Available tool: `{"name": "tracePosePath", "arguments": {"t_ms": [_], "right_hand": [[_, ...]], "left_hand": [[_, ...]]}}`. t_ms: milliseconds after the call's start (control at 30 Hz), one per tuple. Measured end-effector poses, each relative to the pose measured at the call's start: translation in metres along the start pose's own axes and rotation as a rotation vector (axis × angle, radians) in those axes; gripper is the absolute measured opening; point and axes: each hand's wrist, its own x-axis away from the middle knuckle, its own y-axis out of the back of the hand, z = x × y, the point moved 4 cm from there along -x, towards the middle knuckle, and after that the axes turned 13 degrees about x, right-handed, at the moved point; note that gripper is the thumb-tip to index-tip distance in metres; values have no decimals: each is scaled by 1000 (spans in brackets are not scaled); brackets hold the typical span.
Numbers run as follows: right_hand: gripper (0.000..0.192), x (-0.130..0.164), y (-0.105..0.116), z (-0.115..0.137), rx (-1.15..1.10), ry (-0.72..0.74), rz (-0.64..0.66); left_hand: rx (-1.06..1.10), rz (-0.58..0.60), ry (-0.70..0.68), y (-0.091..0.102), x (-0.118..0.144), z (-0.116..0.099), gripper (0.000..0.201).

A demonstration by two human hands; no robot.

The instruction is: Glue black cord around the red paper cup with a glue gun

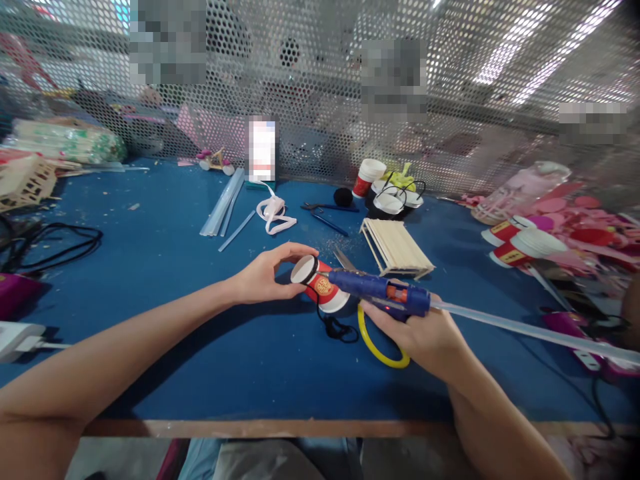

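At frame centre, your left hand (265, 275) is pinching a paper cup (320, 285) on its side above the bench (200, 347). Your right hand (425, 333) fingers are wrapping the glue gun (380, 288), nozzle touching the cup; squeeze gently.

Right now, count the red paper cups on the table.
4: one cup in the left hand, one by the mesh, two lying at right. Clutter may hide more.
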Motion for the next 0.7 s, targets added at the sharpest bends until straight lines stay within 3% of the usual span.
{"name": "tracePosePath", "arguments": {"t_ms": [367, 700], "right_hand": [[19, 1, -9, -5, -82, -62, -79], [17, 15, -21, -7, 9, -61, -3]], "left_hand": [[9, 21, 0, 0, 0, 0, 53], [-12, -65, 27, 1, -1, -1, 52]]}}
